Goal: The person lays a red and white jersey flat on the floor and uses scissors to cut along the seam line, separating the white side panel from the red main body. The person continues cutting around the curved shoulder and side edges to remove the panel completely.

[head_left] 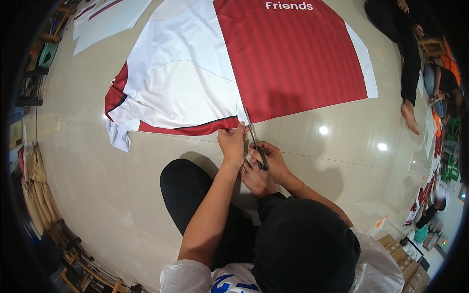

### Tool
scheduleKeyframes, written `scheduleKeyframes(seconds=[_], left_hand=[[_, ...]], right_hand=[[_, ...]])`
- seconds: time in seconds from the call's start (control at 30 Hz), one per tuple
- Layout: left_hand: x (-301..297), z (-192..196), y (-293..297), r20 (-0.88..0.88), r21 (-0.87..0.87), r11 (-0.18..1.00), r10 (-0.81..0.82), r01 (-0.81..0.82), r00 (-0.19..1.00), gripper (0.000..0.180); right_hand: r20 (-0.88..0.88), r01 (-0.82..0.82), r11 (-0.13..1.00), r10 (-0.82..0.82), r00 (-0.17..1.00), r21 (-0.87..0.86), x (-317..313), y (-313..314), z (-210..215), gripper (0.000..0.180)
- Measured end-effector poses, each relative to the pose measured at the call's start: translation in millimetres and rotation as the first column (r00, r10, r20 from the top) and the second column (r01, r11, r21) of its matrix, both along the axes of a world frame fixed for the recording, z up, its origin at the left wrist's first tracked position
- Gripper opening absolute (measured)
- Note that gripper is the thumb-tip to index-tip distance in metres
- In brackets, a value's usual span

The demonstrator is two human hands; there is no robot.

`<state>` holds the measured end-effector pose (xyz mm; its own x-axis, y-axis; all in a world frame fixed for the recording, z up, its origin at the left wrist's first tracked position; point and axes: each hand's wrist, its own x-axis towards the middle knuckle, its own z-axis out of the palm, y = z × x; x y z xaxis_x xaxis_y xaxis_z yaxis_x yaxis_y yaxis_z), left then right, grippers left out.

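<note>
A large printed cloth lies flat on the floor in front of me, with a red, faintly striped panel (298, 63) on the right and a white section (183, 88) on the left. A red strip with a black line (190, 129) runs along the white section's near edge. My left hand (231, 140) pinches the cloth at its near edge, beside the seam between red and white. Black-handled scissors (264, 162) are in my right hand (274, 159). Their blades point away from me, at the cloth's edge close to my left fingers. Whether the blades are apart is hard to tell.
My bare foot (257, 181) rests just under the scissors. More white cloth pieces (110, 22) lie at the far left. Another person's black-clad leg and bare foot (410, 117) stretch out at the right. Cardboard boxes (405, 261) stand at the lower right, wooden furniture (73, 254) at the lower left.
</note>
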<state>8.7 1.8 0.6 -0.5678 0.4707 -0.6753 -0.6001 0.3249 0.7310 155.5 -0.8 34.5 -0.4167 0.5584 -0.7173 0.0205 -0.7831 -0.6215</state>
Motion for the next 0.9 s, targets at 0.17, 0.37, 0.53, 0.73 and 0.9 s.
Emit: scheduleKeyframes(seconds=[0.17,0.37,0.53,0.73,0.9], left_hand=[[-2.7,-1.3,-3.2,-0.007,0.043,0.999,0.006,-0.006,1.0,0.029],[-3.1,0.7,-3.5,-0.017,0.038,0.999,-0.002,0.002,1.0,0.032],[-3.3,2.3,-2.8,0.0,0.04,0.999,0.009,-0.008,1.0,0.037],[-2.6,3.2,-2.6,0.007,0.044,0.999,0.008,-0.009,1.0,0.038],[-4.0,1.9,-2.9,0.024,0.065,0.998,0.02,-0.022,1.0,0.038]], right_hand=[[0.004,0.009,1.0,-0.009,1.0,-0.018,-7.8,5.1,6.3,0.032],[0.022,-0.002,1.0,0.002,1.0,-0.011,-7.2,5.2,2.1,0.033],[0.03,0.009,1.0,-0.009,1.0,-0.009,-9.6,4.4,2.4,0.033],[0.037,-0.001,1.0,0.001,0.999,0.003,-7.1,4.3,-2.2,0.033],[0.074,-0.046,0.999,0.045,0.996,0.02,-9.9,11.1,0.1,0.028]])
